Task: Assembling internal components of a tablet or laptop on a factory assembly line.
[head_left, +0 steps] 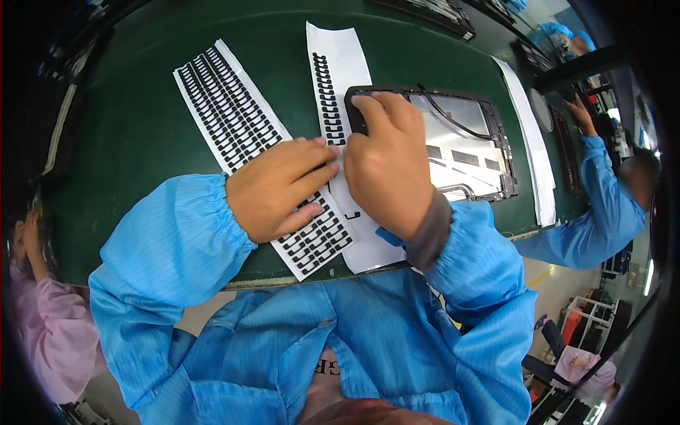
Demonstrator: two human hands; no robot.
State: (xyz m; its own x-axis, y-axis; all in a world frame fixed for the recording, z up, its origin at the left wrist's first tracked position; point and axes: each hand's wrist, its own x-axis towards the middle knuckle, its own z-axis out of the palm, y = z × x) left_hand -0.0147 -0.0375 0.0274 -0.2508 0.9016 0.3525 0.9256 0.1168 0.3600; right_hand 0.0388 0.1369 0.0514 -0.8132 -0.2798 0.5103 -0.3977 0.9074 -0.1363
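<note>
My left hand (280,185) lies over a white sheet with rows of black die-cut stickers (234,106), its fingers stretched out and close together. Those fingertips reach the edge of a second white backing sheet (340,46), which carries a single column of black stickers. My right hand (389,156) is closed at the left end of a flat electronic panel (464,131) with a black frame and silvery middle. Its fingers are curled at the frame's corner, and whatever may be pinched in them is hidden. A black cable crosses the panel's upper part.
The green tabletop (134,142) carries a long white strip (528,142) right of the panel. A person in a blue sleeve (602,205) works at the right. Someone in pink (57,333) sits at the left. Dark parts (432,14) lie at the far edge.
</note>
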